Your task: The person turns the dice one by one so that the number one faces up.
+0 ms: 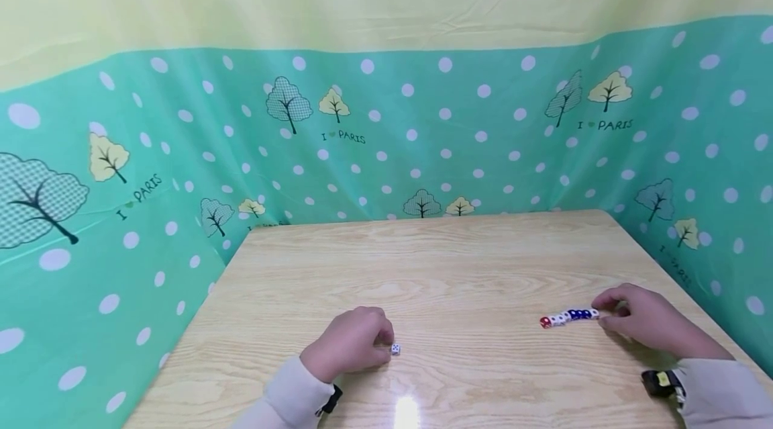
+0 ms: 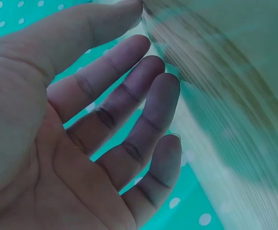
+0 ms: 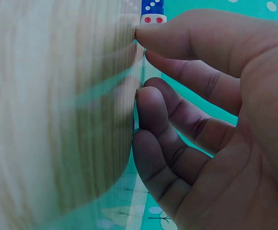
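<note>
Near the table's front, my left hand (image 1: pixel 355 342) rests low with its thumb and index finger apart, right beside a single white die (image 1: pixel 395 349). Its fingers are loosely bent in the left wrist view, with nothing seen between them. At the right, my right hand (image 1: pixel 649 321) is at the near end of a row of dice. From left to right the row has a red die (image 1: pixel 545 322), white dice (image 1: pixel 559 318), blue dice (image 1: pixel 580 314) and a white die (image 1: pixel 594 313). The right wrist view shows that white die (image 3: pixel 153 19) just past the thumb tip, with a gap between thumb and index finger.
Both hands are over a light wood-grain table (image 1: pixel 386 268). A green and yellow patterned cloth (image 1: pixel 386 113) hangs behind the table and along both sides. Dark straps circle both wrists, and a bright light reflection lies at the front edge.
</note>
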`<state>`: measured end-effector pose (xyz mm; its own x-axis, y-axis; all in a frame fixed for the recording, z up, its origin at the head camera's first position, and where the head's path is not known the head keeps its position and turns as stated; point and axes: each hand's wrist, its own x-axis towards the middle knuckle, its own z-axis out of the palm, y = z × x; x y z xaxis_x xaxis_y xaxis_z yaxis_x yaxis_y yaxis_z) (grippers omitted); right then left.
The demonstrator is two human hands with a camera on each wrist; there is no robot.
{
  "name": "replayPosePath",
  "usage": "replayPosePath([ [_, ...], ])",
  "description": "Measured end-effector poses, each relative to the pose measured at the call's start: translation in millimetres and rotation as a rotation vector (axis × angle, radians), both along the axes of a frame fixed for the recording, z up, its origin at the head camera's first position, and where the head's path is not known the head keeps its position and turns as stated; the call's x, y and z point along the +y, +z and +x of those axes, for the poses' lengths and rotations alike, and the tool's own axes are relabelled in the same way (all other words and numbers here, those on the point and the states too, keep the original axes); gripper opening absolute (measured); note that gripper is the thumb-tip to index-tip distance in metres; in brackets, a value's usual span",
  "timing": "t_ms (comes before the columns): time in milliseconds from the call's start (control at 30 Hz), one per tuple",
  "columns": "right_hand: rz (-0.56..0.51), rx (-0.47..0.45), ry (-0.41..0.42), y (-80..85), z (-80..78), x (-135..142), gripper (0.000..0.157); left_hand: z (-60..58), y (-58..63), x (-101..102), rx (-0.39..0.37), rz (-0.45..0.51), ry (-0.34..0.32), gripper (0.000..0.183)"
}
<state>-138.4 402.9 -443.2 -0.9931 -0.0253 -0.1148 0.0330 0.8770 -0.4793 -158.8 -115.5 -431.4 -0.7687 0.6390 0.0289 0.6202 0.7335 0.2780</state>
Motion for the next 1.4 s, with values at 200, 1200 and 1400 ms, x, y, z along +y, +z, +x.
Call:
replayPosePath([
  [200, -0.003, 0.004, -0.002, -0.4, -0.4, -0.5, 0.029, 0.2, -0.5, 3.6, -0.001, 0.022, 0.009, 0.021],
  [1200, 0.005, 0.033, 0.013, -2.6, -0.2, 0.3, 0.026, 2.8, 1.0, 6.3, 0.077, 0.009, -0.009, 0.009],
  [1400, 0.001, 0.037, 0.017, -2.0, 0.5, 0.2, 0.026, 3.2, 3.3, 2.2, 0.038, -0.038, 0.018, 0.022],
])
